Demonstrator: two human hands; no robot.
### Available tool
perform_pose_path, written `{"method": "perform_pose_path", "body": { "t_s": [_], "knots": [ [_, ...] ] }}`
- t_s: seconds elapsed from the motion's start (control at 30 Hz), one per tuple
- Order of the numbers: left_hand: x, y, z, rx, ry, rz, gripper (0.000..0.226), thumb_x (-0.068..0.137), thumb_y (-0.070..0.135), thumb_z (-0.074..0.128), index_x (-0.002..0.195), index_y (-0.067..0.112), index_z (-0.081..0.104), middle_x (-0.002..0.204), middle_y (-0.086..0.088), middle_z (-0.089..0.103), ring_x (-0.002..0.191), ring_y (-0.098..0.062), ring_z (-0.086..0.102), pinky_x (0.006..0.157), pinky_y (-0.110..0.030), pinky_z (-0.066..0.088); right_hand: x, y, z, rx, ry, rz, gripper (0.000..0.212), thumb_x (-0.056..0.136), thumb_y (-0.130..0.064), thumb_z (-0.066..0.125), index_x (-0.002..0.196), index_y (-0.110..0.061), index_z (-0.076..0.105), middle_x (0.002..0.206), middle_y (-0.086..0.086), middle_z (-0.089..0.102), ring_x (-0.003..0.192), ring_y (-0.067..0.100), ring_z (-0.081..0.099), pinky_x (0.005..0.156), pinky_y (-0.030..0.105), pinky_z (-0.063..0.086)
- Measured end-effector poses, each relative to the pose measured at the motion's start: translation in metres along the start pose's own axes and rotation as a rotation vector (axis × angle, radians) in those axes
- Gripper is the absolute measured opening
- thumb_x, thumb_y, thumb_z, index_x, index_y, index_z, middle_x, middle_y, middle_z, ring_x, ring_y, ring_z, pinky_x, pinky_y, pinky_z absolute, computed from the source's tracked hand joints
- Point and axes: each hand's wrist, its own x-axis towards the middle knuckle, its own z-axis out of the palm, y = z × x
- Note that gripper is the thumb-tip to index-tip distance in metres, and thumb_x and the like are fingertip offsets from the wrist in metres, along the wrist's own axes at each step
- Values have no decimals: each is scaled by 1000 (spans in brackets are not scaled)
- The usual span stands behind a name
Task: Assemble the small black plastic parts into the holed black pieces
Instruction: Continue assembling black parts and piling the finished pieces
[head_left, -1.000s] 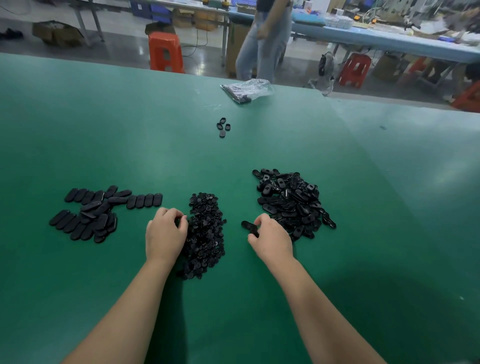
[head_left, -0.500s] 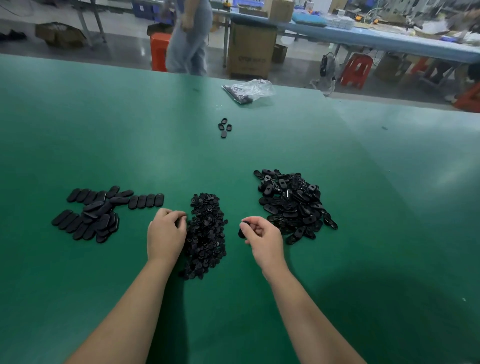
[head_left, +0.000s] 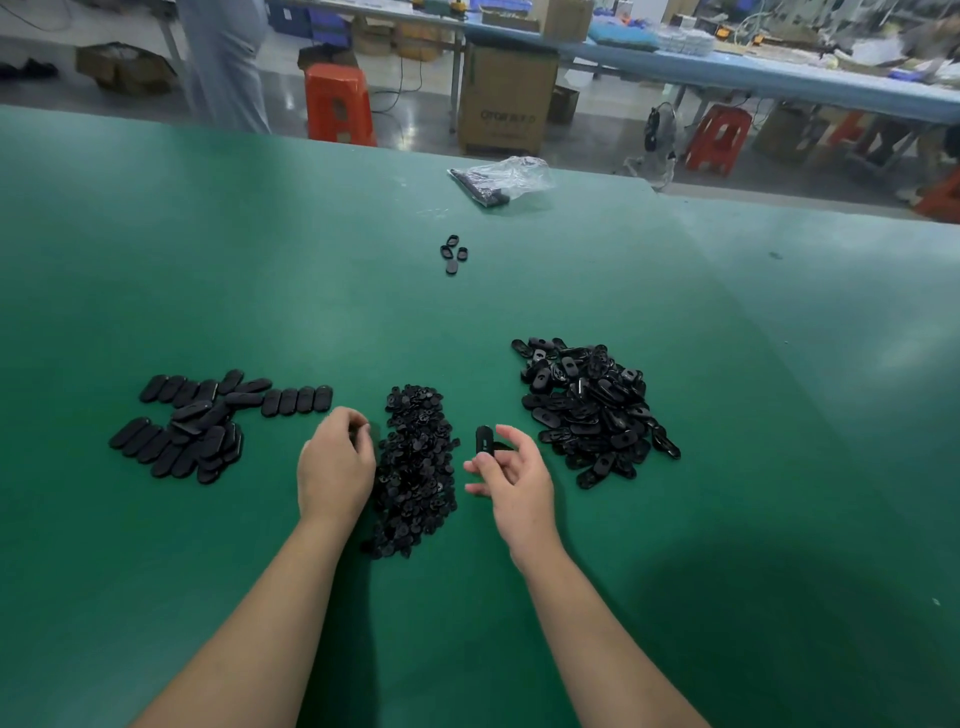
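A heap of small black plastic parts lies on the green table between my hands. To its right sits a heap of holed black oval pieces. My right hand is lifted off the table and pinches one holed oval piece upright in its fingertips. My left hand rests at the left edge of the small-parts heap with curled fingers. Whether it holds a small part is hidden. A group of closed black oval pieces lies at the left.
Several loose oval pieces lie farther out on the green table, and a clear plastic bag sits near its far edge. Beyond the edge are an orange stool, a cardboard box and a standing person.
My right hand left the holed-piece heap with one oval piece, moved left and turned palm-up, raising the piece upright. My left hand stayed put. The person behind walked left.
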Motion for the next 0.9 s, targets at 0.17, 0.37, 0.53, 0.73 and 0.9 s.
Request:
{"method": "perform_pose_path", "body": {
  "t_s": [0.17, 0.37, 0.53, 0.73, 0.9],
  "knots": [
    [-2, 0, -2, -42, 6, -9, 8, 99, 17, 56, 93, 23, 55, 78, 9, 61, 65, -8, 57, 53, -26, 37, 1, 5, 1, -77, -10, 10, 19, 98, -10, 64, 103, -28, 67, 89, -11, 76, 84, 14, 75, 79, 37, 63],
    [-1, -2, -2, -57, -6, 27, 4, 96, 16, 61, 95, 18, 65, 88, 5, 61, 79, -14, 57, 69, -30, 43, 0, 5, 1, -133, 15, 6, 16, 100, -17, 61, 99, -32, 67, 85, 0, 74, 68, 9, 71, 69, 27, 59],
    [-1, -4, -3, -102, -25, -8, 17, 97, 11, 60, 109, 15, 71, 99, 0, 69, 75, -14, 58, 68, -27, 45, -5, 8, 3, -253, 32, -83, 16, 103, -21, 56, 114, -30, 65, 98, 0, 69, 62, 6, 66, 58, 16, 51],
    [1, -2, -10, -282, -28, -133, 17, 94, 14, 68, 107, 22, 75, 95, 9, 73, 84, -5, 66, 83, -28, 55, -4, 11, 3, -334, 10, -101, 18, 104, -21, 54, 117, -28, 64, 98, -5, 69, 61, 2, 64, 57, 15, 51],
    [2, 18, -15, -657, -48, -275, 24, 89, 10, 74, 82, 32, 76, 83, 11, 76, 82, 3, 70, 80, -17, 50, -6, 9, 4, -323, 14, -114, 25, 103, -20, 57, 95, -44, 58, 80, -5, 71, 59, 4, 63, 59, 23, 57]
  ]
}}
